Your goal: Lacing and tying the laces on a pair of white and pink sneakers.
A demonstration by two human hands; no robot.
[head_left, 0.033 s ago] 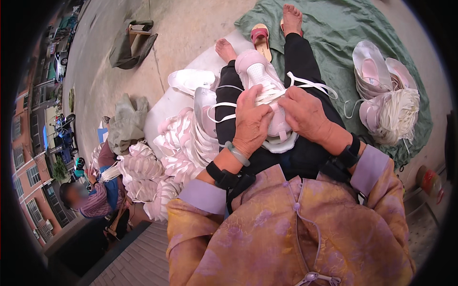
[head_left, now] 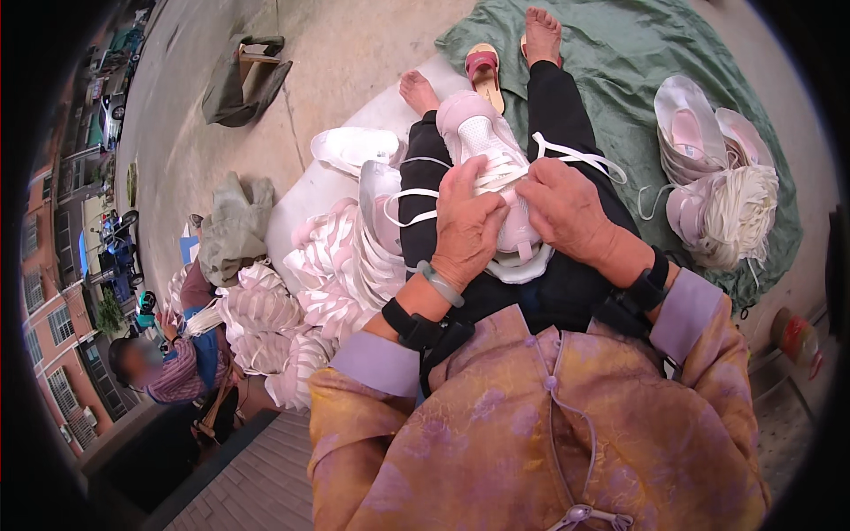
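A pink-and-white lace-up shoe upper (head_left: pixel 478 133) rests on my lap between my thighs, its toe pointing away from me. White shoelace (head_left: pixel 580 157) crosses its front, with loose ends trailing over both legs. My left hand (head_left: pixel 467 217) is closed at the left lace row, thumb and fingers pinched together on the lace. Opposite it, my right hand (head_left: pixel 567 208) pinches the lace on the right side. The fingertips of both hands nearly meet over the tongue, and they partly hide the lace between them.
Stacked pink-and-white uppers (head_left: pixel 332 265) lie at my left beside white shoe-shaped forms (head_left: pixel 354 150). On the green cloth (head_left: pixel 611 53) at right sit more uppers and a bundle of white laces (head_left: pixel 744 217). A red slipper (head_left: pixel 483 71) lies by my feet. Another person (head_left: pixel 181 376) sits at far left.
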